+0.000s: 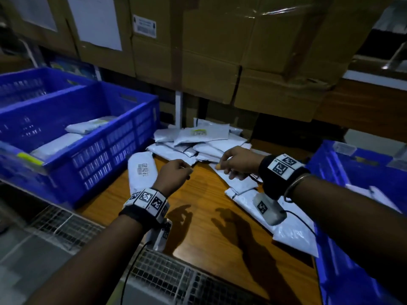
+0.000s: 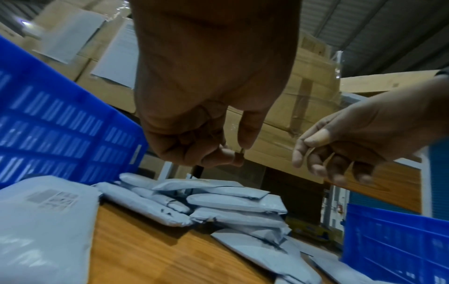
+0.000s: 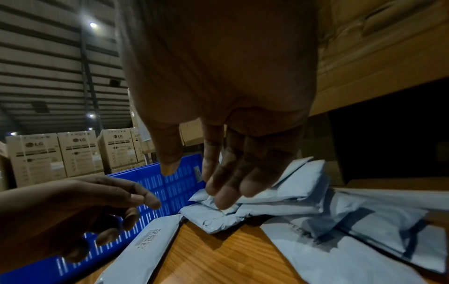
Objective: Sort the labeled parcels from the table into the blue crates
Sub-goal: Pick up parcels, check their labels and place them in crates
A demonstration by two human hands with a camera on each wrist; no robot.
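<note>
Lying beneath right fingers (image 3: 226, 192): parcels (image 3: 291, 209).

Smooth glossy wood-grain on the table (image 1: 204, 190), slightly shiny grey plastic film on parcels (image 1: 211, 144), hard blue plastic crates (image 1: 105, 155), matt cardboard boxes (image 1: 209, 51) under glossy tape (image 1: 284, 9).

Taped cardboard boxes (image 1: 220, 51) overhead; LG cartons (image 3: 75, 153) stacked far off.

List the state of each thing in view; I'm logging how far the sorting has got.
left crate, holds several parcels
right crate, holds parcels
parcel pile, unsorted on table
barcoded parcel, lying label up beside left crate
left hand, loosely curled, empty
right hand, fingers straight, empty, above parcel pile
</note>
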